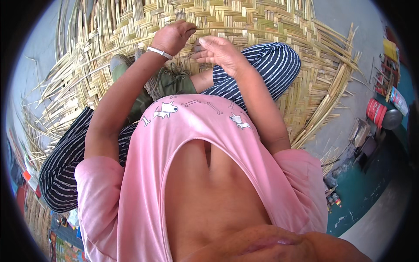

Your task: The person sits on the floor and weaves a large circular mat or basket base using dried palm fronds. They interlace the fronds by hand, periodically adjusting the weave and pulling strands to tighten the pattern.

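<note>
Weaving a strip (244, 29) into the big round mat (270, 65), which lies flat on the ground under the crossed legs. Left hand (173, 36) closed, pinching the strip's end at the mat's weave, just past the green shoe (172, 83). Right hand (220, 51) half open, fingers loosely curled, hovering just beside the left, holding nothing visible. Best done by keeping the strip flat and untwisted, sliding it over and under in turn, pressing it snug against the row before. Loose ends (331, 96) at the rim probably sharp: worth minding the fingertips.
</note>
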A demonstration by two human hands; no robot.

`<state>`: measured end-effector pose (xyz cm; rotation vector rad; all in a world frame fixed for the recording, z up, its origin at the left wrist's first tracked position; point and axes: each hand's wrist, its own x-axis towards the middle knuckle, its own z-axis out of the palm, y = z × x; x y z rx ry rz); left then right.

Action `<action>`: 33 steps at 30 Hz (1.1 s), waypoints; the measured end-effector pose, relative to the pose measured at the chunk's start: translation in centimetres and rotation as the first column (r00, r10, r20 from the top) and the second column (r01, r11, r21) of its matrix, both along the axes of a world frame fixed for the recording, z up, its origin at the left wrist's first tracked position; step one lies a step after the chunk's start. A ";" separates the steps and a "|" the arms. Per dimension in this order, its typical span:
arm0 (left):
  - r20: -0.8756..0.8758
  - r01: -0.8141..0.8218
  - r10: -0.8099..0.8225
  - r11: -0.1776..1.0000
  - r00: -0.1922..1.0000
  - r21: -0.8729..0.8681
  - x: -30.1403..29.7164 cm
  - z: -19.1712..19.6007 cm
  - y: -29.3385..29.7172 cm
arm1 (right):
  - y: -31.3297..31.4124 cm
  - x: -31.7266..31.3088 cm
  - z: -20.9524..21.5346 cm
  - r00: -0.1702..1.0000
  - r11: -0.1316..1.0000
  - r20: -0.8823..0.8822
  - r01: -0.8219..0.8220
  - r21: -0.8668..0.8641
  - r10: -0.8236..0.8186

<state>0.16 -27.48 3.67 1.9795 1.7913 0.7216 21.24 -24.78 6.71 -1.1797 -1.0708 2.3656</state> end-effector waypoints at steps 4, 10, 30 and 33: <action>0.138 0.151 -0.158 0.987 0.978 0.056 -1.6 2.7 0.8 | 0.5 0.1 1.0 0.938 0.952 -0.167 0.296 -0.075 -0.305; 0.364 0.204 -0.112 0.953 0.924 -0.224 -2.7 5.9 1.5 | 3.2 1.7 1.4 0.856 0.907 -0.353 0.420 0.046 -0.378; -0.055 0.073 -0.072 0.997 0.996 0.025 -2.5 7.4 2.4 | 4.5 3.1 2.9 0.811 0.792 -0.178 0.584 0.178 -0.558; -0.085 0.098 -0.104 0.992 0.991 -0.073 -2.1 8.6 2.4 | 4.3 3.3 2.6 0.809 0.790 -0.170 0.587 0.179 -0.562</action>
